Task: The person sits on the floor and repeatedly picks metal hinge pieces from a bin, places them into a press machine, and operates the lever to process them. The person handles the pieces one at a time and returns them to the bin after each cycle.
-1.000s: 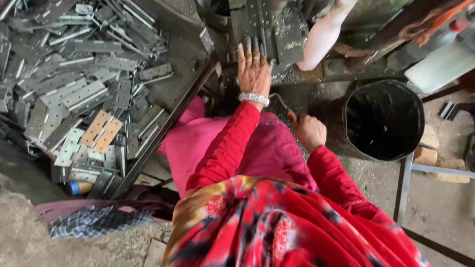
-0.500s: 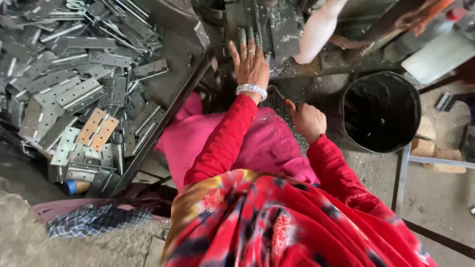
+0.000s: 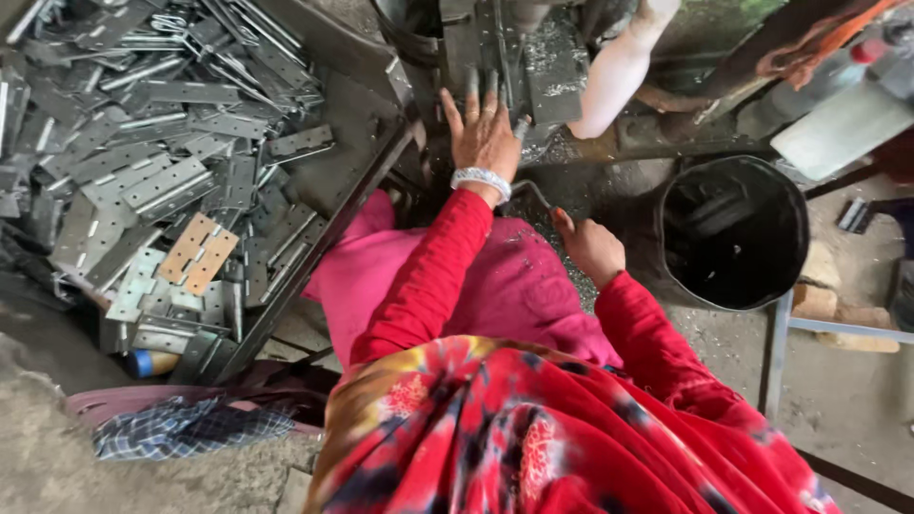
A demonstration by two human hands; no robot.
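My left hand (image 3: 484, 128), with a silver bracelet at the wrist, lies flat with fingers spread on the grey metal bed of a machine (image 3: 552, 57). It rests on a narrow metal strip there. My right hand (image 3: 592, 249) is curled low beside my pink lap (image 3: 495, 286), closed around the end of a thin bent metal lever (image 3: 531, 193). Both arms wear red sleeves.
A big heap of grey metal hinge plates (image 3: 162, 162) fills a tray at the left, edged by a dark steel bar (image 3: 314, 257). A black bucket (image 3: 733, 233) stands at the right beside a metal frame (image 3: 781, 333). A pale wrapped handle (image 3: 617, 71) juts from the machine. A checked cloth (image 3: 181, 428) lies low left.
My left hand has stayed spread on the machine bed. My right hand rose slightly and came back down by the lever. The view shifted a little.
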